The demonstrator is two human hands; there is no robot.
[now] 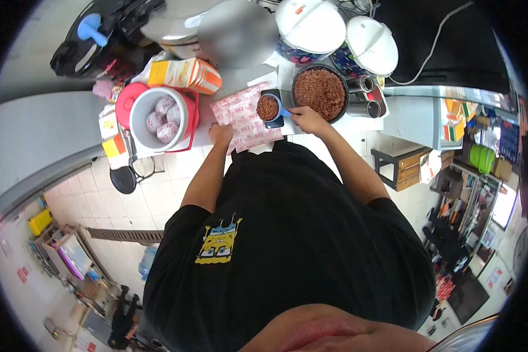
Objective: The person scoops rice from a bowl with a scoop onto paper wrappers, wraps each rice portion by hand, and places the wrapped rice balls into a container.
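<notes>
My right hand (308,121) is closed around the handle of a blue scoop (284,112). The scoop's round cup is full of cooked brown-red rice (267,108). Below it lies a dark flat device (273,124), partly covered, perhaps a small scale. A sheet of printed wrapping paper (240,117), white with red lettering, is spread on the counter left of the scoop. At its left edge my left hand (220,135) has its fingers closed on the paper. A dark round pot (320,92) of the same rice stands just beyond my right hand.
Left, a red-and-white bucket (136,126) holds several wrapped balls (168,131), its red lid (128,103) beside it. Behind are an orange-and-white box (185,75) and white-lidded containers (311,26). Metal canisters (365,108) stand right of the pot. A cable (433,54) hangs behind.
</notes>
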